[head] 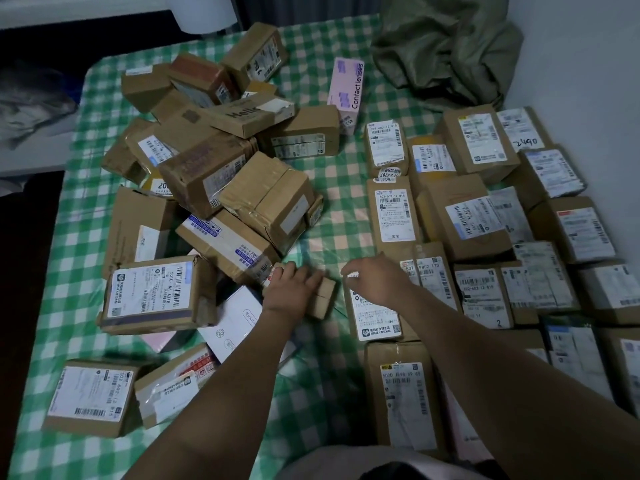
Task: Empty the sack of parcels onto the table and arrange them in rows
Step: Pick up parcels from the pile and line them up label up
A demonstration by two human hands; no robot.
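The surface (322, 188), under a green checked cloth, is split in two. A loose heap (214, 161) of brown parcels sprawls over its left half, and the sorted rows (485, 216) fill the right half, labels up. The emptied sack (446, 53) lies slumped at the far right corner. In the bare strip between heap and rows sits the small brown box (323, 301), at the heap's near edge and just left of the rows' leftmost column. Its long axis runs roughly away from the person, much as the parcels in that column lie. The box is directly under the left hand (292, 289), which lies on it from the left with fingers curled over its top, holding it. The right hand (377, 277) is just to the box's right, fingers bent over the far end of a labelled parcel (375, 317) in that column. Whether it grips or only steadies that parcel cannot be told. The coming move looks like a short slide rightward, so the left hand is the one placed for it.
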